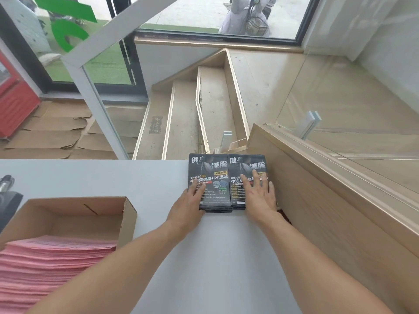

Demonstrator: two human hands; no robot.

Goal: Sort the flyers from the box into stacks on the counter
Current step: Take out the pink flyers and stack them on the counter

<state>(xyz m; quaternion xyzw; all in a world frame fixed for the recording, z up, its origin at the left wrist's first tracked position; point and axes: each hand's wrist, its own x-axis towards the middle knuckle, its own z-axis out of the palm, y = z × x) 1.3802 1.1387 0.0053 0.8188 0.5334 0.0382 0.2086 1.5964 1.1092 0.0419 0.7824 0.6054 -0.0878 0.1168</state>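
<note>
Two stacks of dark flyers lie side by side at the far right of the white counter [147,177]. My left hand [189,205] rests flat on the near left corner of the left stack [210,175], fingers straight. On the right stack [247,165] my right hand [258,196] lies flat with spread fingers, next to the wooden wall. A cardboard box [90,214] stands at the near left. It holds a thick pile of pink flyers [52,264] in its near part, while its far part shows bare cardboard.
A wooden panel [328,211] topped with a glass pane borders the counter on the right. Beyond the far counter edge, wooden stairs [192,105] go down. A dark device [9,196] sits at the counter's left edge.
</note>
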